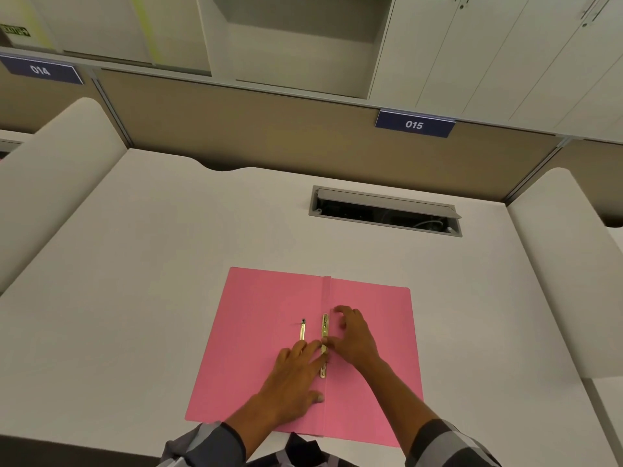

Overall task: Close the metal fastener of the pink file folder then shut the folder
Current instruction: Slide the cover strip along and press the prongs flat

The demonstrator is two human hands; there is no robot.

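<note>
Your pink file folder [269,332] lies wide open, flat on the white desk [135,281], near the front edge, just ahead of you. Plain pink card, both leaves down, a raised crease running front to back along the spine. Far right corner is rounded. No papers showing inside.

The metal fastener [324,345] is brass-coloured, a thin strip w/ slots, lying along the spine crease. A 2nd narrow brass prong [302,330] sits just left of it on the left leaf, pointing away from you, w/ a small dark tip at its far end. Can't tell whether the strip is locked down.

Your left hand [293,375] rests palm-down on the left leaf, fingers spread, index and middle reaching onto the strip's mid part, thumb pressed on the card by the crease nearer you. Your right hand [354,335] is on the right leaf, fingers splayed, thumb tip meeting the strip from the right side. So both hands are loose, not clamped; fingertips converge on the strip's middle, touching it. Grey checked sleeves [209,443] show at the bottom.

Further out: a cable hatch [384,210] w/ its lid propped is set in the desk, well behind the folder, to the right. Behind that a tan partition [236,123] w/ a blue tag "015" [414,124], and "014" [42,70] off to the left. White cabinets [303,45] above.
</note>
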